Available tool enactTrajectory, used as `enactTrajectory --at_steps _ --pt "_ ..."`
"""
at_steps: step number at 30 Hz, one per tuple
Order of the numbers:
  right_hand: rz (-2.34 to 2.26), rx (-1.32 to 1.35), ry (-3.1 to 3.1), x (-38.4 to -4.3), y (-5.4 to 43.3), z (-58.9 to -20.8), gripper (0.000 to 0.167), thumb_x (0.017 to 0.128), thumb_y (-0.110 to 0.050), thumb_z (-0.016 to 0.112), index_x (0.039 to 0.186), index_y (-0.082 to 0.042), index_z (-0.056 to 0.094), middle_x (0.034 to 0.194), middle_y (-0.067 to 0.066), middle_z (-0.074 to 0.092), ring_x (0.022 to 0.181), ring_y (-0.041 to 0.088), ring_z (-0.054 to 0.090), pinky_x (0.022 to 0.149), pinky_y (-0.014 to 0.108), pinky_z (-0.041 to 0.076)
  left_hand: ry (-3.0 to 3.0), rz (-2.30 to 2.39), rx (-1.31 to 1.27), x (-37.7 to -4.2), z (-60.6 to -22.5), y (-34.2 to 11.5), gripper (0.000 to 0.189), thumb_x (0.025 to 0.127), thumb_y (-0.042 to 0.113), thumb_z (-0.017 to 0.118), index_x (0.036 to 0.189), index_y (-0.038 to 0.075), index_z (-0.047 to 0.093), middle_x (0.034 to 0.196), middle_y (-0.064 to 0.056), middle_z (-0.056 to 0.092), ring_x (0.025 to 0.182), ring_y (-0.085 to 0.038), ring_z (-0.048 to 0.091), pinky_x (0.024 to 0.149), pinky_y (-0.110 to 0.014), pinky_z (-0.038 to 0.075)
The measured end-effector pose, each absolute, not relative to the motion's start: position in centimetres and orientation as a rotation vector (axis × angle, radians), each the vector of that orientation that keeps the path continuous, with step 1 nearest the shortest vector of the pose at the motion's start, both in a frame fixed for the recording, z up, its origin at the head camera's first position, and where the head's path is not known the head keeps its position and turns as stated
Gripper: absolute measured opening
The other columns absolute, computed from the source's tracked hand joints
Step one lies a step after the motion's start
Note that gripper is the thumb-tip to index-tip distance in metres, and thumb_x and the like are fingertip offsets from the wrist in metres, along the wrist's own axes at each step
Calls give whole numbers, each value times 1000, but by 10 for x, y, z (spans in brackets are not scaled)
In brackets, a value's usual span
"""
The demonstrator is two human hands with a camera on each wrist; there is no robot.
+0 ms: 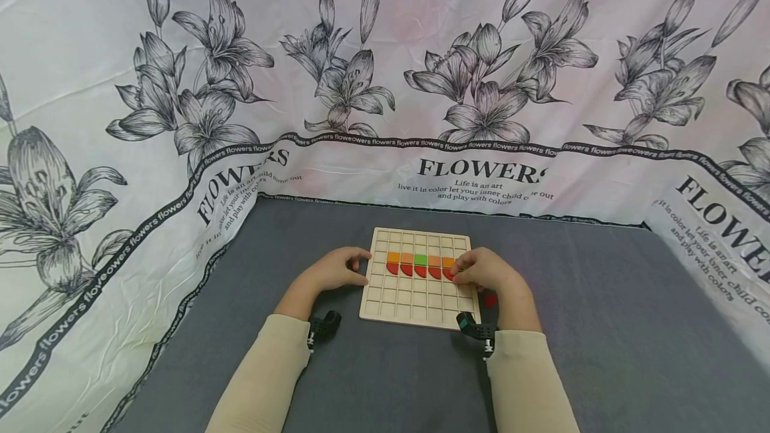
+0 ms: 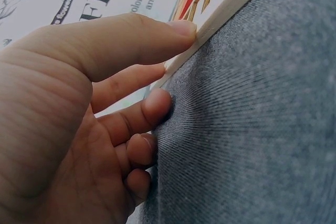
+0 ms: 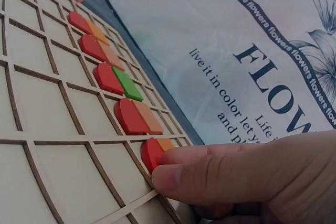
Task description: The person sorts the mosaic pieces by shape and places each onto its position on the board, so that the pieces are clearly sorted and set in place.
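A pale wooden grid board lies on the grey cloth. Across its cells runs a row of orange, light orange and green square tiles, with red quarter-round pieces directly below them. My right hand is at the right end of this row, where its thumb and index finger pinch the last red quarter-round piece, partly hidden by the fingertips. At the board's left edge is my left hand. Its thumb and index finger touch the edge, and the other fingers are loosely bent against the cloth.
Another red piece lies on the cloth right of the board, partly covered by the right hand. A flower-printed fabric rises behind the grey cloth and along both sides. Each wrist wears a black camera mount.
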State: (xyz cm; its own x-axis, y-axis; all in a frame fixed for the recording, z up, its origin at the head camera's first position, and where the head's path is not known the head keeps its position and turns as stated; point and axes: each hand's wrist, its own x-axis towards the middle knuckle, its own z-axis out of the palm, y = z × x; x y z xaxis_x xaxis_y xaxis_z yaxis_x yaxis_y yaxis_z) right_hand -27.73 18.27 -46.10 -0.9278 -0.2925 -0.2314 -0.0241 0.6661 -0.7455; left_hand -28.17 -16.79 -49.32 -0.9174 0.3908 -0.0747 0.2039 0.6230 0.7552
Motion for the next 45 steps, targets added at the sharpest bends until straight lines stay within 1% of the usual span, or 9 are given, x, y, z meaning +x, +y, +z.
enactTrajectory --at_steps 6,13,16,20,23,29,33,36,45 --pt "-1121 -217 2611 -277 184 -455 11 90 -11 78 99 -4 78 85 2 69 71 20 57 60 36 48 2616 1172 491 -282 -492 -168 56 86 15 84 137 8 64 87 -4 51 75 -18 47 68 -33 39" --pt "-1082 -137 2526 -267 200 -446 12 90 -14 78 96 -4 74 77 3 61 55 17 44 54 32 40 2620 1171 489 -281 -492 -168 55 86 15 85 137 8 64 87 -4 51 76 -18 47 69 -33 38" --pt "-1053 -72 2443 -261 210 -442 12 89 -10 78 86 -4 68 69 2 53 52 14 37 53 30 35 2621 1171 489 -280 -491 -167 56 86 15 85 137 8 64 87 -4 51 75 -18 47 69 -33 39" --pt "-957 -8 2427 -256 220 -440 30 88 -9 78 69 -11 55 61 -2 40 51 13 31 52 29 29 2624 1166 493 -280 -491 -167 55 86 15 84 136 8 64 87 -4 51 75 -18 47 69 -33 38" --pt "-934 27 2446 -256 226 -443 37 87 -11 81 65 -14 50 60 -3 38 52 13 32 53 30 29 2626 1164 490 -280 -491 -167 55 86 15 84 136 8 64 87 -5 51 75 -18 47 68 -33 38" --pt "-1062 70 2607 -266 233 -455 22 88 -11 81 83 -4 61 77 5 53 69 21 46 62 35 38 2621 1172 469 -280 -492 -167 56 86 15 85 137 8 64 86 -4 52 75 -18 48 68 -33 39" --pt "-1019 66 2625 -268 231 -456 28 85 -16 85 97 -2 63 87 7 58 76 24 50 63 36 42 2621 1171 463 -280 -492 -167 56 85 15 85 136 9 64 86 -4 52 75 -18 48 68 -33 39" --pt "-993 51 2601 -267 229 -455 30 83 -16 86 98 -3 64 88 7 58 76 23 52 60 35 45 2620 1168 473 -280 -492 -167 56 86 15 85 137 8 64 86 -4 52 75 -18 48 68 -33 39" --pt "-980 27 2705 -272 227 -459 20 86 -14 81 94 -3 66 90 9 65 76 22 59 61 36 52 2622 1167 475 -280 -491 -167 56 86 15 84 137 9 63 87 -5 52 75 -19 48 68 -33 39"
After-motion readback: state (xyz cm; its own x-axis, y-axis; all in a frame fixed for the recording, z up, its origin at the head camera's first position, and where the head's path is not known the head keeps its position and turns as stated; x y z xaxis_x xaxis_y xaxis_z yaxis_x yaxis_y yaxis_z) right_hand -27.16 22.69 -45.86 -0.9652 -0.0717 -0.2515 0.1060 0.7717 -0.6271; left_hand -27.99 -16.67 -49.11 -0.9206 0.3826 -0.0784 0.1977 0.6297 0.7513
